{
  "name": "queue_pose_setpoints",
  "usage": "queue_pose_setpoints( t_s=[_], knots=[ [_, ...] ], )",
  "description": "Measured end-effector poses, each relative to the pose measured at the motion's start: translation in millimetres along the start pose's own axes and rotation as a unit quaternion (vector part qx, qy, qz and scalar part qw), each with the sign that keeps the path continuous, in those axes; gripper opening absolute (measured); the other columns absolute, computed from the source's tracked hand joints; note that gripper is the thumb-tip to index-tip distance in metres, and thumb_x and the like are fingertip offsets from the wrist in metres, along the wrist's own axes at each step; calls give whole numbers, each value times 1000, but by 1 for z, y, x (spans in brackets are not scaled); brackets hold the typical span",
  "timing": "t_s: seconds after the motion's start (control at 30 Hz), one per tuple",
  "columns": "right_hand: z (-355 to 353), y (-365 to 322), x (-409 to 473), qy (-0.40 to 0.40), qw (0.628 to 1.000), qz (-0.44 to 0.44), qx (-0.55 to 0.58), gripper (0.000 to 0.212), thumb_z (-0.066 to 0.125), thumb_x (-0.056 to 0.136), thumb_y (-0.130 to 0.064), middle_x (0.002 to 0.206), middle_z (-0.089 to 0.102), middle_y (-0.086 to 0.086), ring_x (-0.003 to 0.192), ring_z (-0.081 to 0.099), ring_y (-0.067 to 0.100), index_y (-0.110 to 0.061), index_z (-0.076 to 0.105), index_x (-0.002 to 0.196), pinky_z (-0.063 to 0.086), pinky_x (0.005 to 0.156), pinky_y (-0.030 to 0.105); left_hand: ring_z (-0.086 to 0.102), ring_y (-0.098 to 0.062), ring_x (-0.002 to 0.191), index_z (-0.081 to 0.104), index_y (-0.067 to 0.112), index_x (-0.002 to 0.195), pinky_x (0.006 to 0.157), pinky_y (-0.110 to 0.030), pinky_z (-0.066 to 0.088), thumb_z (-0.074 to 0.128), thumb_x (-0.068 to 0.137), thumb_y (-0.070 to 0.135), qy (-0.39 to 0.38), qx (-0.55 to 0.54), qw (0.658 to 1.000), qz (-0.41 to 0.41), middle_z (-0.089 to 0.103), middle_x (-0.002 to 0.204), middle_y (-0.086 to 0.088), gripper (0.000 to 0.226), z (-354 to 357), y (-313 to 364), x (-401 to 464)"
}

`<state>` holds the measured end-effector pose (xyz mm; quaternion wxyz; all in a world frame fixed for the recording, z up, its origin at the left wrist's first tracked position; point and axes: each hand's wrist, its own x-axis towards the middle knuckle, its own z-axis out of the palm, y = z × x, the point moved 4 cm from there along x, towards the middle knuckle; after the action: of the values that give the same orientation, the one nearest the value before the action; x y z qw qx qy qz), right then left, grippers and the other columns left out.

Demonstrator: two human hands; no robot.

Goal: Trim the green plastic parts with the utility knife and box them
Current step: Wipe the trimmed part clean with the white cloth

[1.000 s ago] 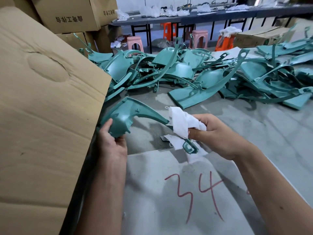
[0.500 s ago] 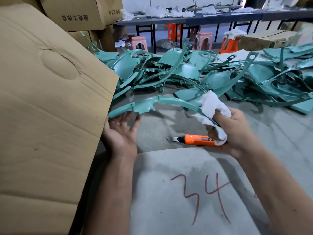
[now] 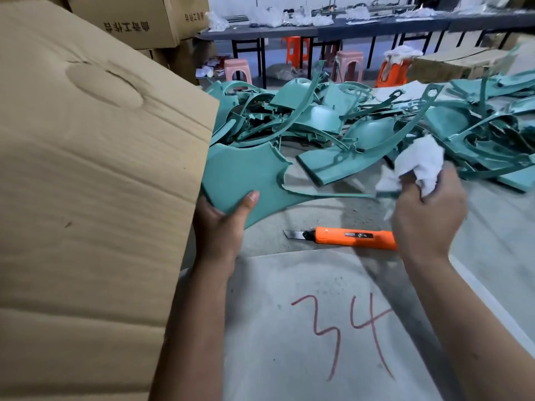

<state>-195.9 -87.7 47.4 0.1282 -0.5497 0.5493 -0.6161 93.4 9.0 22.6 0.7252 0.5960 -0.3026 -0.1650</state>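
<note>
Workshop floor of grey concrete (image 3: pixel 492 256), "34" chalked in red nearest the viewer, long tables and plastic stools (image 3: pixel 348 63) at the back. Beyond both hands, a heap of green plastic parts (image 3: pixel 318 117). Since a second ago: one green panel (image 3: pixel 240 175) turned broad face up, now gripped at its wide end by left hand (image 3: pixel 223 224). Right hand (image 3: pixel 428 209) pinching panel's thin tip together with white rag (image 3: pixel 419 160). Orange utility knife (image 3: pixel 353 237) uncovered, on floor between hands, blade out. Probably wiping before boxing into cardboard box (image 3: pixel 95 198) left of left hand.
</note>
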Motion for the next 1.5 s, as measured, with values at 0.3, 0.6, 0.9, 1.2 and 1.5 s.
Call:
queue_pose_setpoints(
  t_s=[0.3, 0.6, 0.9, 1.2, 1.5],
  knots=[
    [48, -40, -50, -256, 878, -364, -174, 49, 59, 94, -47, 133, 52, 18, 122, 42, 37, -10, 67, 124, 35, 97, 46, 75, -4, 82, 75, 27, 90, 71, -20, 58, 86, 66, 19, -40, -15, 998, 51, 78, 89, 15, 28, 22, 9, -20],
    [48, -36, -39, -309, 878, -364, -11, 33, 59, 91, -26, 72, 57, 5, 74, 44, 22, -11, 48, 64, 31, 65, 29, 77, -17, 84, 80, 31, 88, 73, -31, 61, 84, 71, 19, -113, -3, 993, 44, 80, 89, 5, 22, 27, 15, -26],
    [49, -37, -39, -372, 856, -344, -100, 47, 87, 70, -10, 57, 48, -3, 63, 47, 27, -19, 42, 59, 40, 47, 38, 76, -15, 77, 79, 29, 88, 72, -37, 63, 84, 66, 21, -91, 43, 995, 11, 79, 82, 7, 25, 12, 13, -18],
    [44, -27, -31, -362, 826, -356, -244, 25, 84, 68, -30, 68, 62, -12, 85, 55, 21, -24, 59, 65, 27, 84, 31, 76, -11, 76, 78, 40, 86, 71, -34, 62, 84, 64, 23, -57, 58, 996, 21, 78, 83, 12, 28, 0, 9, -7],
    [31, -22, -18, -319, 868, -328, -193, 15, 82, 71, -16, 72, 66, -6, 78, 58, 26, -19, 68, 71, 41, 78, 39, 76, -11, 75, 77, 20, 81, 66, -30, 60, 85, 64, 24, -15, 54, 998, -12, 79, 82, 9, 19, -6, -2, 0]
  ],
)
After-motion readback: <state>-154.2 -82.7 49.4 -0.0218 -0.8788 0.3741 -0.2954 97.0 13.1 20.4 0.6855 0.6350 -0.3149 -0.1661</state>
